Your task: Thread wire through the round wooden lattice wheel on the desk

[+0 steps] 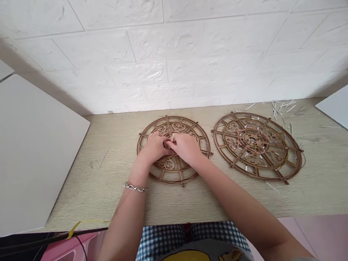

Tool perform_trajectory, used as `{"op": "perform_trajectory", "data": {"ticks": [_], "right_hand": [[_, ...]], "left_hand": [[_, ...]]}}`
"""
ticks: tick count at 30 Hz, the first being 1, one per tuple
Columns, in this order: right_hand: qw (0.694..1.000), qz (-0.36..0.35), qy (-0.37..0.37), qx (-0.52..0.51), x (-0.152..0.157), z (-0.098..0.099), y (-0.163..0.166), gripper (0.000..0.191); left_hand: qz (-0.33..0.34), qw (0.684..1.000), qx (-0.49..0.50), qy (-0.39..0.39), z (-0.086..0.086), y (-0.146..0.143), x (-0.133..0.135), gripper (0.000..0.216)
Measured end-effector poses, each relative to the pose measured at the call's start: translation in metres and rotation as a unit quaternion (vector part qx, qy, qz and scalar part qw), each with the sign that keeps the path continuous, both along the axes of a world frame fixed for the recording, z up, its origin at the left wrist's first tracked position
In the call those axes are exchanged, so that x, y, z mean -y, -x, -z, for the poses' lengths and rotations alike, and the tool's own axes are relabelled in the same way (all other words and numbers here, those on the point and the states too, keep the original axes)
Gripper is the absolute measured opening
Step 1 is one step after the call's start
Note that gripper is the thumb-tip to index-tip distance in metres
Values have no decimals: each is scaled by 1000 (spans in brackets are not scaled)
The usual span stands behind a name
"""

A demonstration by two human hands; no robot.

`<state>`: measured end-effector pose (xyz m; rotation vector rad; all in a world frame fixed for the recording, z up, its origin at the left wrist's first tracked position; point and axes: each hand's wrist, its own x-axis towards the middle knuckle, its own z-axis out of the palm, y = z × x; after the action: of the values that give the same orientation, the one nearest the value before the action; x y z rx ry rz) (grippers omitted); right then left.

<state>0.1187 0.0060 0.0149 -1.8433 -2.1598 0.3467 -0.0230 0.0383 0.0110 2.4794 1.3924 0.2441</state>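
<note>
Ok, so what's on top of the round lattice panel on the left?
The left hand and right hand meet over the middle of the panel. Its rim and some scrollwork show; the hands cover most of its centre.

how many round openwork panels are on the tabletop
2: one panel beneath the left hand and right hand, the other panel to its right. Any stacked underneath could be hidden.
</note>
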Motion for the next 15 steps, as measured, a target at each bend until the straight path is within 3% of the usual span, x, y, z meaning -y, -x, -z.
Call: {"op": "perform_trajectory", "data": {"ticks": [6, 12, 15], "right_hand": [[998, -65, -18, -16, 3, 3, 1, 20], [1000, 6, -12, 15, -2, 3, 5, 29], [999, -13, 22, -29, -1, 1, 0, 21]], "left_hand": [[-6, 1000, -15, -16, 3, 0, -1, 16], [-5, 1000, 0, -4, 2, 0, -1, 20], [-12, 1000, -5, 4, -2, -1, 1, 23]]}}
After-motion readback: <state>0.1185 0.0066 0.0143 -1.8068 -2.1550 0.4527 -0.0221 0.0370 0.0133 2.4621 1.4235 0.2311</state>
